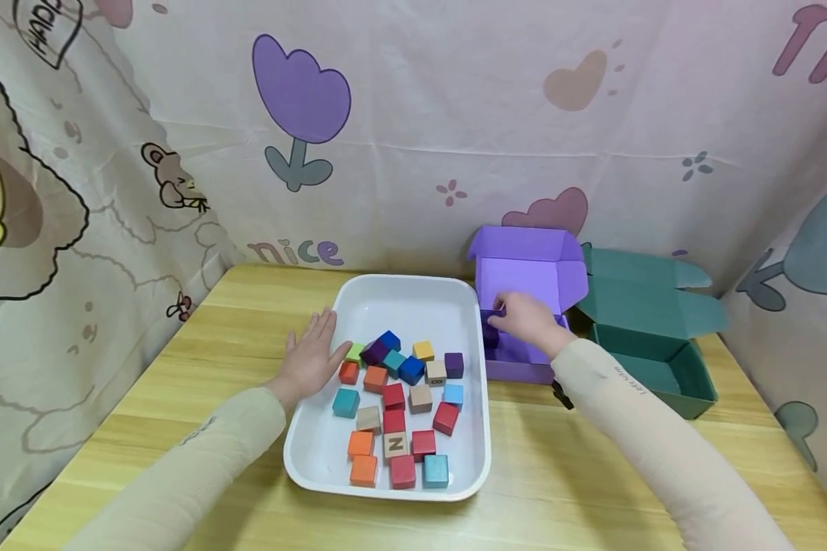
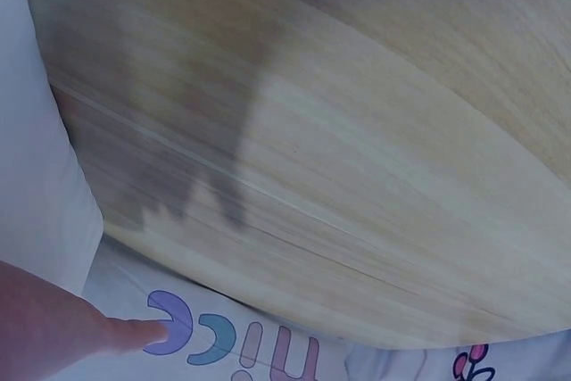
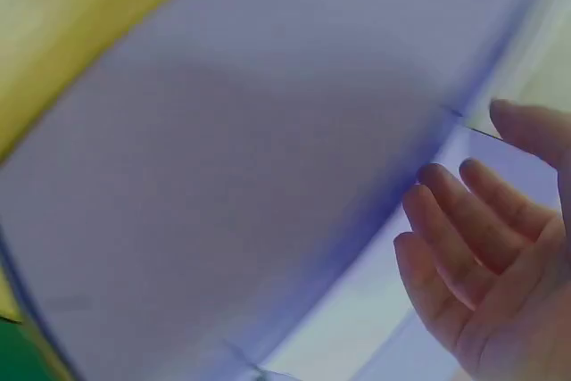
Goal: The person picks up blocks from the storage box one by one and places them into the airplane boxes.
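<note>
Head view: blocks [image 1: 393, 422] lie in the white tray [image 1: 406, 306], and what looks like a dark block [image 1: 489, 335] sits in the purple box [image 1: 520, 373], beneath the right hand [image 1: 527, 317]. The left hand [image 1: 306, 360] rests with straight fingers at the tray's left rim. The blocks look wooden: probably light, stiff and sturdy, slightly slick where painted, best pinched across opposite side faces. The box seems thin card, likely to flex.

Left wrist view: part of the hand shows; its grip cannot be told here.

Right wrist view: relaxed fingers stand apart from the thumb, pinching nothing.
</note>
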{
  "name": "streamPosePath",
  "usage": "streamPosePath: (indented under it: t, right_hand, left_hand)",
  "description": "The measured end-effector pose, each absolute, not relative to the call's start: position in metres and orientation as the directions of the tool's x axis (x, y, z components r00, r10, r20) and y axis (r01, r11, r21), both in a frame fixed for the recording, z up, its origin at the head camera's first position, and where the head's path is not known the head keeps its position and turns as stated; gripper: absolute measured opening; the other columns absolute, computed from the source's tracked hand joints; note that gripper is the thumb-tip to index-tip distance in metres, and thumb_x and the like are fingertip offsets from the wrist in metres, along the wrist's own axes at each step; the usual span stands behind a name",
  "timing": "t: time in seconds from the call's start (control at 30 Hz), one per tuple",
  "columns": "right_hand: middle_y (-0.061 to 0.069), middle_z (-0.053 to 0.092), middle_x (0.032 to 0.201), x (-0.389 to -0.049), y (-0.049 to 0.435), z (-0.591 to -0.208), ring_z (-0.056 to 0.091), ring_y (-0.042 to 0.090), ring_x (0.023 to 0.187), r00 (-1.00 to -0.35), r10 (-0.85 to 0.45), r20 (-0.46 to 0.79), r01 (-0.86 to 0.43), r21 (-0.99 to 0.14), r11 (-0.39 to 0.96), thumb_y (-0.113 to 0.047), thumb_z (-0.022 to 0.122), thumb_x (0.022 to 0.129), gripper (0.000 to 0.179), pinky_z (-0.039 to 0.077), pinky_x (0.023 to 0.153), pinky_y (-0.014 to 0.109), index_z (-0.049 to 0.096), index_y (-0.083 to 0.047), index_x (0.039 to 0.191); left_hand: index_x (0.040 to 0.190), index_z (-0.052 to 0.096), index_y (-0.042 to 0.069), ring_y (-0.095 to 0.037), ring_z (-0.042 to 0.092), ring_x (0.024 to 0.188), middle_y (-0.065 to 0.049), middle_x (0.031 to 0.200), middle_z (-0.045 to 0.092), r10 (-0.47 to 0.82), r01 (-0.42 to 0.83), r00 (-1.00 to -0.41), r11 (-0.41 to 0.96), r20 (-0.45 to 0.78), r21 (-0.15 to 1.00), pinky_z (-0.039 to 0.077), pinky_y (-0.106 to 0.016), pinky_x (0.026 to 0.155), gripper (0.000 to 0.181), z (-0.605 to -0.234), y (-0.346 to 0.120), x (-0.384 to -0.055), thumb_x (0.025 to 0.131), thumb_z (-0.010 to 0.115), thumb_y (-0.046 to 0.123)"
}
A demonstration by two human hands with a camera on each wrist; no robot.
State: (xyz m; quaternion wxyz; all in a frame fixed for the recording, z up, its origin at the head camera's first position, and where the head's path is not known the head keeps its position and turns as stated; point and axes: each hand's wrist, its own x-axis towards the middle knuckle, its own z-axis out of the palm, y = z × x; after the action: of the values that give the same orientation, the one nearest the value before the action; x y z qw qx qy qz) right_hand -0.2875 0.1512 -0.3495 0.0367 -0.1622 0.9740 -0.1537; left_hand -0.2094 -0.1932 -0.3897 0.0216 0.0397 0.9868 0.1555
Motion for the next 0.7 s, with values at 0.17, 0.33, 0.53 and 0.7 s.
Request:
streamPosePath:
  t: [0.17,0.33,0.53,0.7]
  right_hand:
    - [0.013,0.069,0.098,-0.282,0.138,-0.326,0.064,0.025,0.087,-0.958,-0.286,0.037,-0.276,-0.402,0.873,-0.029,0.061,0.086,0.027,0.052,0.075,0.040,0.064,-0.005,0.099]
    - [0.011,0.068,0.103,-0.276,0.110,-0.301,0.063,0.024,0.092,-0.954,-0.296,0.045,-0.285,-0.437,0.853,-0.033,0.060,0.089,0.030,0.051,0.080,0.039,0.064,-0.006,0.102]
    - [0.011,0.065,0.109,-0.266,0.063,-0.283,0.061,0.025,0.095,-0.944,-0.330,0.031,-0.291,-0.551,0.782,-0.031,0.060,0.090,0.032,0.053,0.080,0.037,0.063,-0.005,0.109]
    - [0.009,0.064,0.108,-0.259,0.028,-0.288,0.060,0.023,0.092,-0.940,-0.340,-0.009,-0.259,-0.630,0.732,-0.033,0.061,0.090,0.032,0.054,0.078,0.034,0.062,-0.008,0.110]
  left_hand:
    - [0.150,0.008,0.001,-0.039,0.005,0.144,-0.018,0.157,0.008,0.080,0.068,-0.996,0.949,-0.026,0.308,0.003,-0.067,0.110,0.073,-0.391,-0.194,-0.208,0.098,0.038,0.043]
    - [0.150,0.009,0.001,-0.038,0.005,0.145,-0.018,0.157,0.008,0.073,0.060,-0.997,0.950,-0.031,0.305,0.004,-0.067,0.110,0.073,-0.390,-0.196,-0.207,0.098,0.037,0.044]
    - [0.150,0.009,0.002,-0.038,0.005,0.145,-0.018,0.157,0.008,0.069,0.055,-0.997,0.950,-0.035,0.308,0.004,-0.067,0.110,0.072,-0.389,-0.197,-0.205,0.098,0.036,0.045]
    - [0.150,0.009,0.003,-0.036,0.004,0.145,-0.016,0.158,0.009,0.073,0.059,-0.997,0.948,-0.034,0.314,0.003,-0.067,0.110,0.072,-0.388,-0.195,-0.205,0.099,0.033,0.047]
